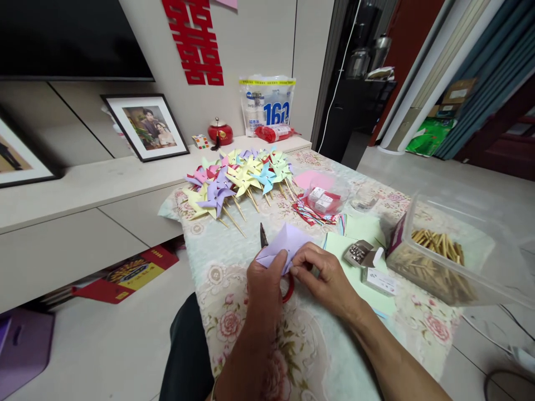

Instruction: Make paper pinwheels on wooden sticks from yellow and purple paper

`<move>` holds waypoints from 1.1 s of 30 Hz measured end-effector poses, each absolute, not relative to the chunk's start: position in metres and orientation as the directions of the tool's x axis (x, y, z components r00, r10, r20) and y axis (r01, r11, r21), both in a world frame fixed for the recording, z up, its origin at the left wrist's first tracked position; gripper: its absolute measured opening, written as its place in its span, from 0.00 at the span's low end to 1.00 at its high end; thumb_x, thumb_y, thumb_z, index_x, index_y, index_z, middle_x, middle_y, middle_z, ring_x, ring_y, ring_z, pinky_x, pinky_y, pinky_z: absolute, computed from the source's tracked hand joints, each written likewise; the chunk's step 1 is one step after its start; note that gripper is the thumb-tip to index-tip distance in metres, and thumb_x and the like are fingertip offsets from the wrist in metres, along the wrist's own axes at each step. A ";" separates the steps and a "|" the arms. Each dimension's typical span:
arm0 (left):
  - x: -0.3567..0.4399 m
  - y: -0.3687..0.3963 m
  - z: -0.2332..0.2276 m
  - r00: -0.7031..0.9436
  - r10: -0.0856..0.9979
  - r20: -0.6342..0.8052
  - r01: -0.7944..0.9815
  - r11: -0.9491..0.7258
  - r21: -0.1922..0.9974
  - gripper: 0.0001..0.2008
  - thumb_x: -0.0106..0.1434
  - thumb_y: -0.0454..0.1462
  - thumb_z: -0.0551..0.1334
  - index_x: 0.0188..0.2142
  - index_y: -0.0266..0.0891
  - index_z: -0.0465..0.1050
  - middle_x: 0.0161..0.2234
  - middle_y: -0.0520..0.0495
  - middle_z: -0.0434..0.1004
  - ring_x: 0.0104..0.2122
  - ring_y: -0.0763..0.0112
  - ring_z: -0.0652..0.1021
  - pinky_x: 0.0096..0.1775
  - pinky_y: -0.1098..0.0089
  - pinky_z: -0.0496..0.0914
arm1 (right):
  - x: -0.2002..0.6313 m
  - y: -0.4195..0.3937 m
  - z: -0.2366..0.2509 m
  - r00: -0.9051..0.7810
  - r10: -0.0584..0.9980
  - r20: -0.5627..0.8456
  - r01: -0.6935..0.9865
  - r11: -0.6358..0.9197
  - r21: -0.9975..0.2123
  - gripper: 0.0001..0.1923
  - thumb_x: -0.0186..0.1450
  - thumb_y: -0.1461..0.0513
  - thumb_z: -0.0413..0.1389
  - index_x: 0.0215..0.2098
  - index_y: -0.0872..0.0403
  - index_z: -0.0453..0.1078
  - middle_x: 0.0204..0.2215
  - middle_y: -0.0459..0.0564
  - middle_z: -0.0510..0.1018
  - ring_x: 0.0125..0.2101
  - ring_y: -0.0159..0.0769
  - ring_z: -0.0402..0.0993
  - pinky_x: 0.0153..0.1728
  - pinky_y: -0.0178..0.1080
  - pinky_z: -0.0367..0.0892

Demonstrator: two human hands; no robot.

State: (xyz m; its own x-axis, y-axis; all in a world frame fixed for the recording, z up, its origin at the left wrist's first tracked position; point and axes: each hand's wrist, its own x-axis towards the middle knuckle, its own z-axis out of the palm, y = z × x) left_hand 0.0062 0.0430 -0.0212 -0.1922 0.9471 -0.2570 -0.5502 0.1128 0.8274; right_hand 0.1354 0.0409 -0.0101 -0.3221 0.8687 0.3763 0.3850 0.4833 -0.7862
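A purple paper square (292,240), partly folded, is held above the table between my two hands. My left hand (267,278) grips its left side, the thumb pressed on top. With thumb and fingers pinched together, my right hand (320,270) closes on the paper's lower right edge. Beneath them lie scissors (263,236), dark blade pointing away and red handle partly covered by my hands. Right of my right hand, an open small box (358,253) of metal pins rests on pale green paper sheets (336,245), beside a white box (379,281).
Many finished paper pinwheels (246,175) on sticks lie at the table's far left. A clear plastic bin (434,273) holding short sticks stands at right. Coloured paper strips (313,214) and a clear tub (334,192) lie mid-table. A cabinet ledge (83,189) runs along the wall.
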 end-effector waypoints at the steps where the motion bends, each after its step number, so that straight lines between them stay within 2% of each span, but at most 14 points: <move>1: 0.006 0.043 -0.023 -0.189 0.949 -0.251 -0.555 0.108 0.825 0.11 0.48 0.36 0.71 0.33 0.37 0.80 0.29 0.50 0.81 0.29 0.68 0.76 0.36 0.69 0.71 | 0.135 0.041 -0.010 -0.306 0.882 0.358 0.390 0.459 -0.798 0.07 0.67 0.65 0.56 0.30 0.52 0.70 0.29 0.46 0.72 0.31 0.34 0.69 0.33 0.37 0.64; 6: 0.007 0.044 -0.027 -0.192 0.955 -0.224 -0.528 0.092 0.845 0.09 0.49 0.36 0.70 0.32 0.37 0.81 0.30 0.50 0.82 0.30 0.67 0.77 0.36 0.69 0.70 | 0.133 0.042 -0.011 -0.209 0.941 0.264 0.418 0.331 -0.846 0.08 0.66 0.63 0.56 0.28 0.53 0.69 0.27 0.45 0.70 0.28 0.33 0.67 0.30 0.35 0.60; 12: 0.009 0.042 -0.024 -0.233 0.938 -0.256 -0.498 0.111 0.860 0.08 0.48 0.37 0.70 0.29 0.36 0.79 0.22 0.54 0.76 0.24 0.72 0.72 0.30 0.73 0.66 | 0.132 0.043 -0.013 -0.123 0.975 0.184 0.405 0.219 -0.888 0.08 0.64 0.61 0.57 0.27 0.53 0.69 0.24 0.43 0.69 0.26 0.32 0.65 0.28 0.35 0.58; 16: 0.011 0.042 -0.026 -0.219 0.944 -0.247 -0.511 0.105 0.853 0.07 0.48 0.37 0.71 0.28 0.36 0.79 0.24 0.53 0.78 0.26 0.71 0.74 0.31 0.72 0.67 | 0.132 0.043 -0.013 -0.082 0.984 0.156 0.414 0.176 -0.893 0.09 0.63 0.60 0.58 0.25 0.53 0.69 0.22 0.43 0.69 0.25 0.32 0.64 0.27 0.35 0.58; 22: 0.010 0.042 -0.036 -0.167 0.966 -0.197 -0.475 0.097 0.874 0.08 0.52 0.39 0.70 0.32 0.38 0.81 0.28 0.50 0.80 0.30 0.68 0.76 0.34 0.71 0.68 | 0.132 0.042 -0.014 -0.041 0.991 0.130 0.429 0.135 -0.893 0.10 0.62 0.58 0.57 0.25 0.53 0.69 0.21 0.42 0.67 0.24 0.32 0.63 0.26 0.34 0.56; 33: 0.011 0.041 -0.039 -0.169 0.964 -0.205 -0.472 0.103 0.876 0.07 0.53 0.39 0.70 0.29 0.37 0.77 0.24 0.53 0.75 0.28 0.70 0.75 0.32 0.72 0.68 | 0.131 0.045 -0.015 -0.010 0.997 0.080 0.417 0.077 -0.906 0.11 0.61 0.56 0.56 0.24 0.53 0.68 0.19 0.41 0.65 0.23 0.31 0.61 0.26 0.35 0.55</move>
State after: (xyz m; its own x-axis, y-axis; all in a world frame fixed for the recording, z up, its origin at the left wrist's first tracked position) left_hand 0.0112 0.0410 -0.0389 -0.1691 0.9641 -0.2049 -0.4716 0.1034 0.8757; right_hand 0.1313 0.0448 -0.0147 -0.0098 0.9968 0.0797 0.4171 0.0766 -0.9056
